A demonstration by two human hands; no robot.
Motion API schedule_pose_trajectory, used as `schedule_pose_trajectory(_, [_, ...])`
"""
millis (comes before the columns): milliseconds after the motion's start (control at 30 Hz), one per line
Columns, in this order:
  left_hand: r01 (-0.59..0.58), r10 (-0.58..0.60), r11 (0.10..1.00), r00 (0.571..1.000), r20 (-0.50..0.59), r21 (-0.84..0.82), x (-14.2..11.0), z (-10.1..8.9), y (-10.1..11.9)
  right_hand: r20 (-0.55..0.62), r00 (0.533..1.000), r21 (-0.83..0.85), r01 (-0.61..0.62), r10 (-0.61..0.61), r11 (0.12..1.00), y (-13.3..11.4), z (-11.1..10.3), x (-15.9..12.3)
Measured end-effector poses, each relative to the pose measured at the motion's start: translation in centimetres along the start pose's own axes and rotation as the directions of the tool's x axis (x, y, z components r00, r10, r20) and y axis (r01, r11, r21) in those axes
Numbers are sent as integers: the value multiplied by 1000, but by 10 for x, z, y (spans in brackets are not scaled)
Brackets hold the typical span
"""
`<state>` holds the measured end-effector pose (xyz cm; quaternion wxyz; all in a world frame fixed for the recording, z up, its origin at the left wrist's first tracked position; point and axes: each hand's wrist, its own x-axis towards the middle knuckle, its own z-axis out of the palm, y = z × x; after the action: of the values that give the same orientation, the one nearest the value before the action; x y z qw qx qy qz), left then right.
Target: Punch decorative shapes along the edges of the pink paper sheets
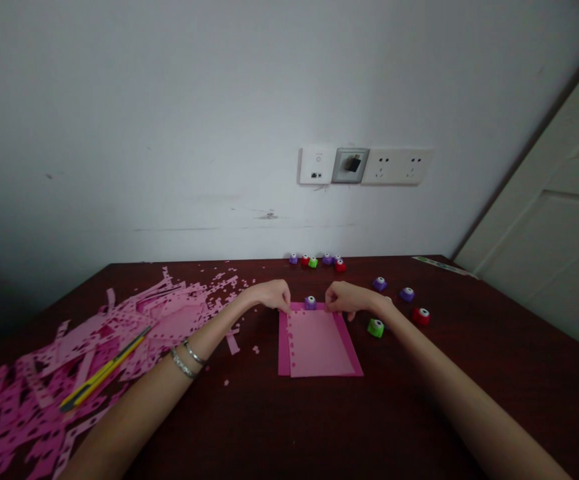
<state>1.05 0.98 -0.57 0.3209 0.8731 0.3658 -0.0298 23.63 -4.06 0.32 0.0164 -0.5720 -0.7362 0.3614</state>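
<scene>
A light pink sheet of paper [322, 347] lies over a darker pink sheet [284, 353], whose left and right margins show. Punched holes run down the light sheet's left side and along its top. My left hand [273, 293] is closed, pinching the top left corner of the light sheet. At the top right corner, my right hand [345, 296] grips the paper with bent fingers; its fingertips are partly hidden. Between the two hands a purple craft punch [310, 303] sits at the top edge of the sheets.
Pink paper strips and scraps [169, 320] cover the table's left side, with a yellow utility knife [104, 373] on them. Right of my hand are a green punch [376, 327], a red punch [420, 316] and purple ones. Several punches line the back edge, near a ruler-like strip [444, 266].
</scene>
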Motion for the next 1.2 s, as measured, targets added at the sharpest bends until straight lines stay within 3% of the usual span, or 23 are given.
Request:
schedule_pose_trajectory(833, [11, -11, 1000, 1000, 6, -22, 1, -2, -5, 5, 1000, 16, -3, 3, 1000, -2, -1, -2])
schedule_pose_trajectory(1200, [19, -22, 998, 998, -51, -51, 1, -3, -5, -58, 998, -23, 31, -33, 999, 5, 0, 6])
